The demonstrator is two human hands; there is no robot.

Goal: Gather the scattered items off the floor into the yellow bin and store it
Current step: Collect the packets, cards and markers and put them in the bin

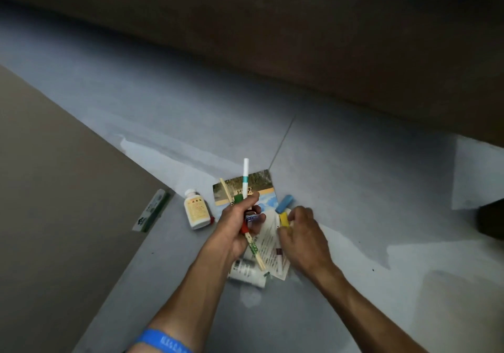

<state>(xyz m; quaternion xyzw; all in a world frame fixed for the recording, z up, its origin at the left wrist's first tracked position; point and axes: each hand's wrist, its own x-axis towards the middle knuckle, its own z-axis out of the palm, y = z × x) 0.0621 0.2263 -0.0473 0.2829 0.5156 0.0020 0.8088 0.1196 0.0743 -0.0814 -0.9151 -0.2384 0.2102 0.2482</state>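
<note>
My left hand (236, 226) grips a bundle of thin items: a white pen with a teal band (245, 178), a wooden chopstick (253, 249) and red and green pieces. My right hand (301, 232) pinches a small yellow block (284, 219) low over the floor, beside a blue block (284, 203). Under my hands lie a landscape photo card (261, 182), a printed leaflet (270, 249) and a white tube (246, 271). A white pill bottle (194, 212) lies on the floor left of my left hand. No yellow bin is in view.
A green-and-white flat box (152, 211) lies at the edge of a brown board (60, 189) on the left. Dark brown furniture (300, 31) runs across the back. A dark object (491, 220) sits at the right edge. Grey tiled floor (354, 175) surrounds the pile.
</note>
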